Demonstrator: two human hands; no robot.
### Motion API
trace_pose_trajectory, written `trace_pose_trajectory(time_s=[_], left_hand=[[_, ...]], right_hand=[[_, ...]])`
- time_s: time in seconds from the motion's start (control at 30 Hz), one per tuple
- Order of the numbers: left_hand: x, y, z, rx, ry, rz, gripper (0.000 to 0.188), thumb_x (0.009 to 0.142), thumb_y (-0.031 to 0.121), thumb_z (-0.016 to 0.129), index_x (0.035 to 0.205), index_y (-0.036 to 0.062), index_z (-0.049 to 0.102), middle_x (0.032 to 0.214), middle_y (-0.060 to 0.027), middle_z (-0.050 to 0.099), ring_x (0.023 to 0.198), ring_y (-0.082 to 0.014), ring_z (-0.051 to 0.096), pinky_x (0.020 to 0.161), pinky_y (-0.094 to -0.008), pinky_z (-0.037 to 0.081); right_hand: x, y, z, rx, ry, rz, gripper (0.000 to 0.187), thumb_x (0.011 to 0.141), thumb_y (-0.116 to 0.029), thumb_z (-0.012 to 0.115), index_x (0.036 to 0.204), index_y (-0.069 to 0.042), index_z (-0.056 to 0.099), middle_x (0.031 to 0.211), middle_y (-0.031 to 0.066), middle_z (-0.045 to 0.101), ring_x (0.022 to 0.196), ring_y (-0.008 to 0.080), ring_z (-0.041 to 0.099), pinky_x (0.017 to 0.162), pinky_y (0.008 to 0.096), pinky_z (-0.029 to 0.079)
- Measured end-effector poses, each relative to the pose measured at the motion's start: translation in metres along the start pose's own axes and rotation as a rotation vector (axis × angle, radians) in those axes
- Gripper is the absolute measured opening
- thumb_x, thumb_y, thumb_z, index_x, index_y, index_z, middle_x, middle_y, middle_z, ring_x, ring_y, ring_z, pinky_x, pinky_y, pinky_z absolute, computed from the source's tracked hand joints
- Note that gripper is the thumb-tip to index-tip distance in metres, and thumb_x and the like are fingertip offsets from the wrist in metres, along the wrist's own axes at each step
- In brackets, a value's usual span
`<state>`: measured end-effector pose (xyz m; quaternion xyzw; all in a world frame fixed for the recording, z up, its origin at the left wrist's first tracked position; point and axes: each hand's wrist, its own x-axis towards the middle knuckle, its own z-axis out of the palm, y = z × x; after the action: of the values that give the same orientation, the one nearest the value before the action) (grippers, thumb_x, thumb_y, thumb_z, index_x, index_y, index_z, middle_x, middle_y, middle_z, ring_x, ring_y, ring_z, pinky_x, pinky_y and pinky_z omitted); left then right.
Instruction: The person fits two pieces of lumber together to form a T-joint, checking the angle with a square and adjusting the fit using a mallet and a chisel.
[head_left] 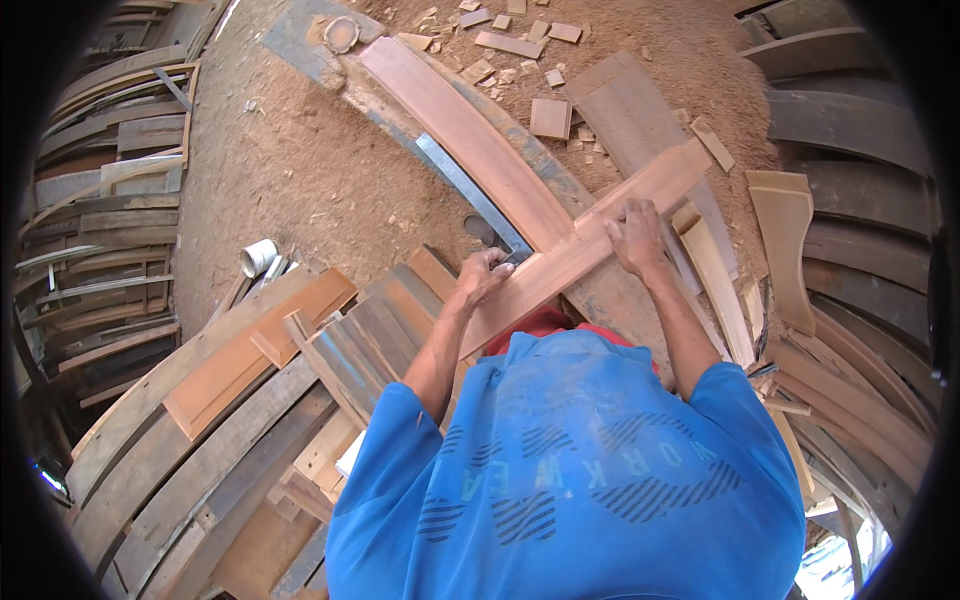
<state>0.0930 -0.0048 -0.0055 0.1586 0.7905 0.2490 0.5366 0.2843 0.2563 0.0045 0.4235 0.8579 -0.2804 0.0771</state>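
Note:
My left hand (485, 276) is closed, fingertips pinched at the near end of a blue-grey metal bar (472, 190). A small thin item shows at those fingertips, too small to name. My right hand (637, 236) is bent over a reddish wooden board (545, 275), fingers curled round its far edge and gripping it. This board lies crosswise, its far side against the end of a long reddish plank (465, 140) that runs away from me. The metal bar lies along the left side of that plank.
Beneath the plank is a worn wooden bench beam (300, 45) with a round knob. Offcuts (550, 118) litter the sawdust floor at the far side. Stacked boards (230, 430) fill the near left, by a white cup (258, 258). Curved wood pieces (785, 240) lean at right.

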Motion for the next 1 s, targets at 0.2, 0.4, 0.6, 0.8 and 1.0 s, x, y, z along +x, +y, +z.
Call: trace_pose_trajectory(time_s=[0.2,0.4,0.6,0.8,1.0], left_hand=[[0.003,0.003,0.000,0.023,-0.012,0.040,0.024,0.095,0.024,0.070,0.109,0.0038,0.072,0.091,-0.0079,0.071,0.085,-0.0173,0.063,0.078,-0.0367,0.051],[0.005,-0.003,0.004,-0.009,0.030,0.100,0.021,0.094,0.022,0.071,0.105,0.0041,0.071,0.084,-0.0069,0.069,0.075,-0.0164,0.062,0.068,-0.0366,0.051],[0.006,-0.001,0.003,0.004,0.007,0.013,0.020,0.094,0.022,0.071,0.107,0.0070,0.072,0.080,-0.0064,0.069,0.071,-0.0170,0.062,0.064,-0.0372,0.050],[-0.013,0.011,0.002,0.046,0.232,0.261,0.021,0.092,0.017,0.071,0.109,0.0055,0.072,0.088,-0.0156,0.072,0.083,-0.0309,0.070,0.077,-0.0417,0.054],[-0.032,0.115,-0.006,0.158,0.556,0.843,0.028,0.086,0.008,0.073,0.114,0.0080,0.072,0.095,-0.0149,0.070,0.092,-0.0364,0.065,0.084,-0.0457,0.052]], right_hand=[[0.002,0.007,0.008,0.001,0.012,-0.011,0.041,0.090,-0.031,0.066,0.118,-0.001,0.061,0.118,0.0215,0.056,0.115,0.0387,0.056,0.100,0.0499,0.045],[0.002,0.007,0.006,0.002,-0.002,-0.011,0.044,0.090,-0.030,0.067,0.120,0.001,0.060,0.121,0.0238,0.054,0.115,0.0404,0.057,0.100,0.0508,0.046],[0.001,0.000,-0.003,-0.018,-0.033,-0.003,0.043,0.090,-0.029,0.067,0.119,0.001,0.061,0.118,0.0248,0.055,0.111,0.0426,0.058,0.098,0.0510,0.048],[0.004,-0.024,-0.026,0.324,-0.179,-0.117,0.051,0.089,-0.038,0.070,0.118,0.003,0.064,0.110,0.0264,0.067,0.104,0.0392,0.066,0.090,0.0493,0.052],[0.005,-0.098,-0.036,0.947,-0.608,-0.441,0.050,0.099,-0.044,0.063,0.110,0.004,0.069,0.091,0.0144,0.072,0.084,0.0246,0.068,0.078,0.0402,0.053]])
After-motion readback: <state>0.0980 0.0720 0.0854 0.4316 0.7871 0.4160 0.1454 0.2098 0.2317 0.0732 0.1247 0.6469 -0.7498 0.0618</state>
